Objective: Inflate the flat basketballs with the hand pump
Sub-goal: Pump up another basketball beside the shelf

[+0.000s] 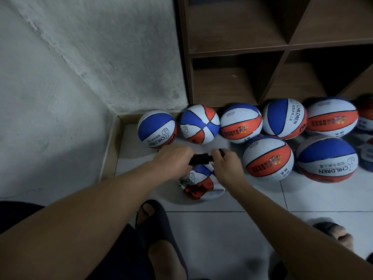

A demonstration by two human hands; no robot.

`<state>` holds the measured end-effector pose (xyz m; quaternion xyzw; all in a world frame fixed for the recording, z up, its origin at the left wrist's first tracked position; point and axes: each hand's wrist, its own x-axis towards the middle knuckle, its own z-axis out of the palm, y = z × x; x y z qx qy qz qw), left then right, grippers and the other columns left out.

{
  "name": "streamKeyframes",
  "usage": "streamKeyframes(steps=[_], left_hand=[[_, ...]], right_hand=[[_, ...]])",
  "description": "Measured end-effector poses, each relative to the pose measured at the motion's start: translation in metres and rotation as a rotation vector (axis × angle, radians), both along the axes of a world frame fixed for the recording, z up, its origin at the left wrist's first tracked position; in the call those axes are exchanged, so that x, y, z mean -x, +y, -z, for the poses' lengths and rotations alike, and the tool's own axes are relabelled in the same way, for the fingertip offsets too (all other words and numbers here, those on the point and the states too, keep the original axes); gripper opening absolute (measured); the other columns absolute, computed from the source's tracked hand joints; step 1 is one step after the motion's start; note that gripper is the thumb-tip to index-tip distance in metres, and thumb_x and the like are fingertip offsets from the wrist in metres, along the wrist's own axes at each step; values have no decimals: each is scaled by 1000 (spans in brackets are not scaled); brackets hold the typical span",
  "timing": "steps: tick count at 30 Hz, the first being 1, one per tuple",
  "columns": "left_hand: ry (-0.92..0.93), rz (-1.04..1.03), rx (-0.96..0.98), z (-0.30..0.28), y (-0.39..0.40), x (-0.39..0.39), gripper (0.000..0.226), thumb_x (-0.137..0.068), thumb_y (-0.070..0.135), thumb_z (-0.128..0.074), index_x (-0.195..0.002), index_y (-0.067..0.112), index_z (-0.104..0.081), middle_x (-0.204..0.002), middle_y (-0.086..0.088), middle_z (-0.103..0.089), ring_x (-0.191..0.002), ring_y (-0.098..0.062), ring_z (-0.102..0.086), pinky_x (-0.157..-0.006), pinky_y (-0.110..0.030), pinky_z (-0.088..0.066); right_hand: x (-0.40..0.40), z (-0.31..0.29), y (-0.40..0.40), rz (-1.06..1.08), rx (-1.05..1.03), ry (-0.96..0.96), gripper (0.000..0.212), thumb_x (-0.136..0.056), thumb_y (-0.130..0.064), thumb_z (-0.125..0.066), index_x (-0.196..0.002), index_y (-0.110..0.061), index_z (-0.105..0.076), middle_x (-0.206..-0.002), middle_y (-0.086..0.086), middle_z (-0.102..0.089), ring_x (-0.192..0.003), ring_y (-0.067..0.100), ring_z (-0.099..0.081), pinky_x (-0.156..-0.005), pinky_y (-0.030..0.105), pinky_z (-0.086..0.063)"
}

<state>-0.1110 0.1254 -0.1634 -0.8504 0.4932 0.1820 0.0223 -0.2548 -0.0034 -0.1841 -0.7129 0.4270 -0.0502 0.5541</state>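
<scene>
Both hands hold the black hand pump just above the flat basketball, left hand gripping barrel, right hand fingers curled on handle to pump

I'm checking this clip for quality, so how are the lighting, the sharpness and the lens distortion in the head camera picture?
Head view: dim, cool light, with the shelf cubbies falling into deep shadow; wide-angle bending tilts the wall and shelf edges; the inflated balls are fairly sharp with readable print; the left hand and right hand on the black pump look slightly soft, as does the flat basketball beneath.
</scene>
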Motion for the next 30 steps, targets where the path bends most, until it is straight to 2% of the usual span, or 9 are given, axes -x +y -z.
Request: streamKeyframes(steps=[2,4,8,12,18,23,27,30], left_hand=[[-6,-31,19,-1,4,-12,20,-99,45,-71,-88,29,-65,-74,5,-64,-68,-19,-66,-65,-37,-58],[0,-85,27,-1,10,-24,30,-99,50,-71,-79,31,-59,-71,5,-64,-66,-17,-65,-62,-35,-56],[15,-101,-12,2,11,-23,29,-100,52,-69,-85,28,-65,-73,3,-66,-66,-19,-67,-63,-36,-58],[-41,-55,-38,2,7,-15,27,-103,47,-67,-87,26,-65,-72,4,-63,-63,-18,-63,-54,-31,-45],[-55,-4,-50,-1,1,-1,15,-101,36,-70,-93,24,-65,-70,4,-60,-62,-19,-61,-54,-32,-41],[-23,23,-36,-2,-3,6,15,-100,35,-72,-96,23,-64,-74,5,-63,-66,-19,-64,-61,-36,-55],[-42,32,-19,-1,-2,4,16,-100,36,-73,-95,25,-62,-73,6,-61,-66,-21,-64,-59,-34,-50],[-35,23,-17,1,-3,0,13,-99,37,-72,-96,24,-68,-73,5,-63,-67,-21,-66,-61,-35,-55]], right_hand=[[4,-3,-20,77,-3,6,35,-107,-27,-52,-83,-3,-60,-65,2,-52,-57,16,-44,-57,35,-38],[10,-7,-45,172,-24,12,34,-107,-30,-53,-88,-2,-62,-68,3,-51,-60,19,-44,-57,33,-37],[18,-5,-68,189,12,27,41,-104,-33,-53,-93,6,-62,-73,8,-55,-67,22,-47,-62,36,-39],[14,4,-34,181,61,-2,33,-104,-23,-50,-73,-11,-50,-65,6,-46,-60,20,-40,-60,39,-34],[-1,9,7,89,-7,6,37,-107,-31,-49,-76,-10,-52,-67,4,-55,-58,19,-49,-56,33,-38],[-4,12,14,19,-57,8,40,-107,-39,-49,-85,-7,-60,-73,6,-62,-61,18,-54,-59,36,-44],[-5,11,12,27,-65,0,38,-107,-37,-50,-85,-9,-60,-74,5,-62,-61,17,-54,-59,36,-44],[-4,6,4,-14,-45,12,37,-109,-33,-51,-79,-10,-57,-68,2,-56,-56,13,-47,-54,28,-39]])
